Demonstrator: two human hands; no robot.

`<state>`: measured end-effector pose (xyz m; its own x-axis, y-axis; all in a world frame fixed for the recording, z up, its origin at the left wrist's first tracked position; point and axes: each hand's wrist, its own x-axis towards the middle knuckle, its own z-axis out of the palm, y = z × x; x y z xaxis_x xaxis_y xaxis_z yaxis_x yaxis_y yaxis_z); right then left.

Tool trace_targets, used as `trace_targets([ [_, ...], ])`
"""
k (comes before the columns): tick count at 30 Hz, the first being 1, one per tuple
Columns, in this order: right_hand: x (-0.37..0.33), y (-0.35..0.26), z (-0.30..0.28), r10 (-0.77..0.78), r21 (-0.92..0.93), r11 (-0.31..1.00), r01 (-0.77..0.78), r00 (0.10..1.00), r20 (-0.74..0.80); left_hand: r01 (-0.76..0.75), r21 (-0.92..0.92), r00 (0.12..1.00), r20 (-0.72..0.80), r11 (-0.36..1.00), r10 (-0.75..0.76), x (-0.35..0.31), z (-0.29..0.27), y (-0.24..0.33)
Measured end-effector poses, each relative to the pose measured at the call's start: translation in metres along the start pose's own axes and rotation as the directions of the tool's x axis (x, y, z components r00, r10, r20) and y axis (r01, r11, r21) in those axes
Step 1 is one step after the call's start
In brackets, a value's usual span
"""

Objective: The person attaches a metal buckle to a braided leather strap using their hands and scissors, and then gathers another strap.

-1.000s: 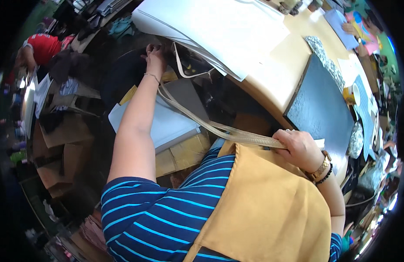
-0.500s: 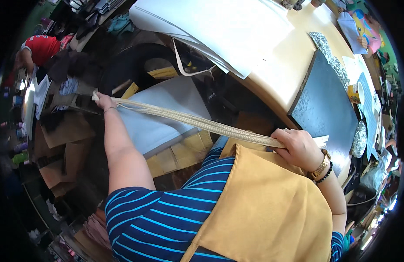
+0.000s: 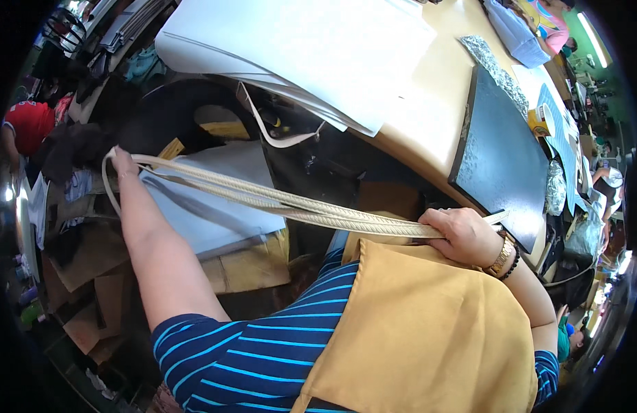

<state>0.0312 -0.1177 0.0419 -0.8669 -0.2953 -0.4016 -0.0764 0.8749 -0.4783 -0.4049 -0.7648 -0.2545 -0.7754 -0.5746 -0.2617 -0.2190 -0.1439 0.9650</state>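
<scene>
A bundle of long cream braided straps [image 3: 291, 206] stretches across in front of my body. My left hand [image 3: 125, 164], far out to the left, is closed around one end of it, and a strap loops down beside the wrist. Close to my apron, my right hand [image 3: 463, 237] is wrapped round the other end, with short strap ends poking out past the fist toward a black slab [image 3: 504, 151]. Between the hands the straps run slightly apart on the left and lie together near my right hand.
White sheets [image 3: 284, 48] overhang the edge of the tan table [image 3: 428, 131], and a pale strap [image 3: 287, 142] dangles below them. A grey-white sheet [image 3: 225, 199] tops a yellow-taped box [image 3: 253, 265]. A yellow cup [image 3: 538, 122] stands beyond the slab. A person in red [image 3: 29, 127] is at far left.
My left hand has moved further left, and the straps have spread apart near it, with a loop now hanging down. My right hand keeps its grip. The whole view has shifted a little.
</scene>
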Motion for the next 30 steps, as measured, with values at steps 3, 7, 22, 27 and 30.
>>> trace_targets([
  [3, 0.008, -0.007, 0.002, 0.034, -0.016, 0.999, -0.034, 0.999, 0.015, -0.046, 0.377, 0.994, -0.074, 0.925, 0.079, 0.01, 0.06, 0.006],
  [7, 0.024, -0.015, 0.001, 0.007, -0.021, 1.0, -0.006, 0.998, 0.068, -0.008, 0.144, 0.935, -0.35, 0.989, 0.059, -0.031, 0.12, 0.011],
  [22, 0.034, 0.0, 0.005, 0.028, 0.058, 0.998, -0.033, 0.996, 0.082, -0.199, 0.139, 0.977, -0.055, 0.97, 0.208, -0.058, 0.206, 0.007],
  [27, 0.049, 0.003, 0.005, 0.018, 0.062, 0.998, -0.029, 0.985, 0.17, -0.286, -0.044, 0.952, 0.101, 0.957, 0.289, -0.053, 0.199, 0.003],
  [30, 0.058, -0.001, -0.001, -0.051, 0.072, 0.997, 0.041, 0.987, 0.149, -0.3, -0.13, 0.952, -0.103, 0.945, 0.288, -0.052, 0.175, 0.012],
])
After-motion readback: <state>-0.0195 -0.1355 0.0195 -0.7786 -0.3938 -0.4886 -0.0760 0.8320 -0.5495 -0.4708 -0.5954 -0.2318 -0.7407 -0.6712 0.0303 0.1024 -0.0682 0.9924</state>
